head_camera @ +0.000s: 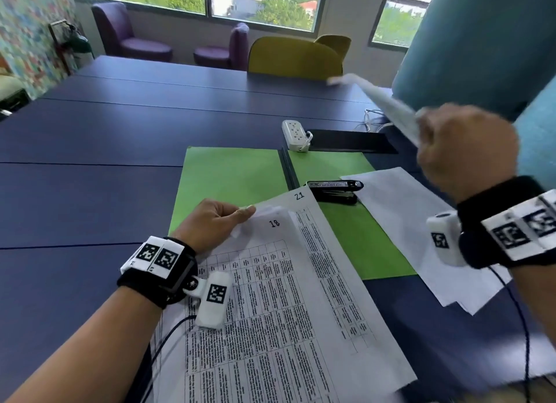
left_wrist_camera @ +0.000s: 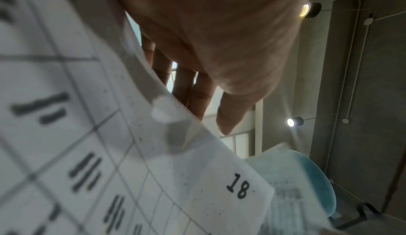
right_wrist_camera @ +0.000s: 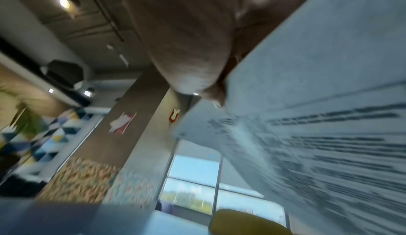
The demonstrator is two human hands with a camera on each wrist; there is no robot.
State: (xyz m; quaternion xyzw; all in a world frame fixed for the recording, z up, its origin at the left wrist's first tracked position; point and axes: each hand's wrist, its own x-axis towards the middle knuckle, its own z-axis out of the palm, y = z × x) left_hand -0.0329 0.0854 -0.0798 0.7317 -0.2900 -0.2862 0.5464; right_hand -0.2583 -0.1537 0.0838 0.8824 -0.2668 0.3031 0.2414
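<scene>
A stack of printed table sheets (head_camera: 285, 297) lies on the blue table, with the page marked 18 on top and page 21 showing beneath it. My left hand (head_camera: 240, 219) pinches the lifted top-left corner of page 18 (left_wrist_camera: 197, 178), thumb over it and fingers (left_wrist_camera: 197, 96) behind. My right hand (head_camera: 463, 149) is raised at the right and grips a single printed sheet (head_camera: 376, 98) in the air, blurred. In the right wrist view that sheet (right_wrist_camera: 318, 100) fills the right side, pinched at its edge by the right hand (right_wrist_camera: 217, 98).
An open green folder (head_camera: 234, 180) lies under the sheets, with a black stapler (head_camera: 334, 189) on it. Blank white sheets (head_camera: 400, 210) lie to the right. A white power strip (head_camera: 296, 134) and a black cover plate (head_camera: 349, 140) sit behind. A yellow chair (head_camera: 294, 56) stands at the far edge.
</scene>
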